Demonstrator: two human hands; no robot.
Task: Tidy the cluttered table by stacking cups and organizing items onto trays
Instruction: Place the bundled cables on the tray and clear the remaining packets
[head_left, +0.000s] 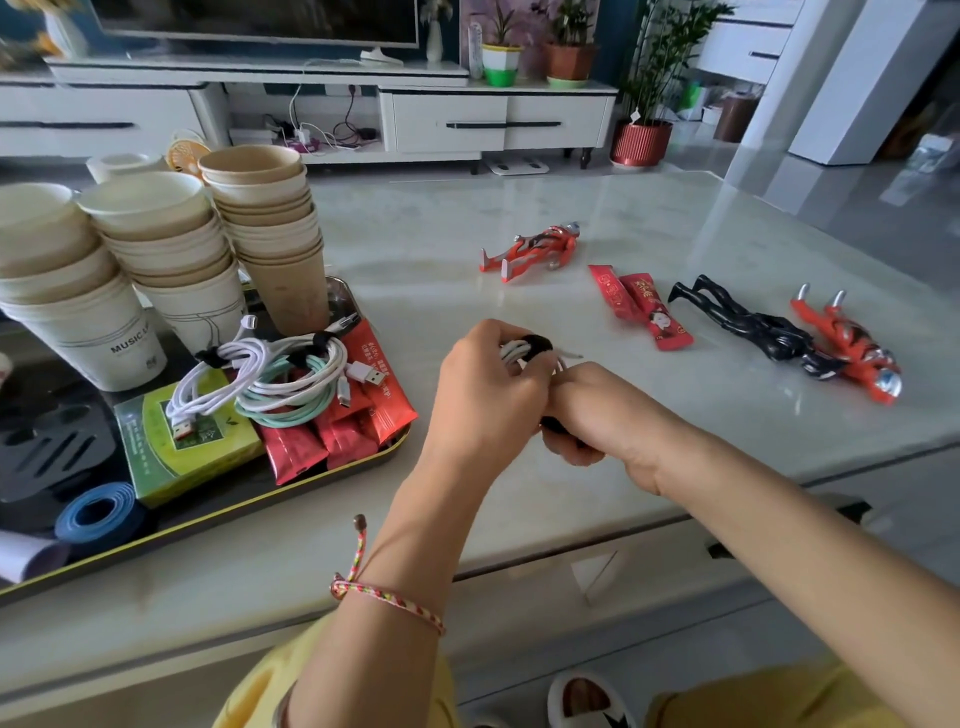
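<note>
Above the middle of the counter's (415, 244) front edge, the left hand (488, 384) and right hand (597, 410) each have their grip clamped on a coiled white cable (511, 353). At the left edge, the tray (208, 514) carries cup stacks (265, 228) and more cables (280, 374). Red packets (641, 306) and toy figures (535, 249) lie toward the right edge.

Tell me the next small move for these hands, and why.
Probably close the black strap round the white cable coil: the left hand and right hand both grip it above the table, and the cables on the tray are strapped likewise.
</note>
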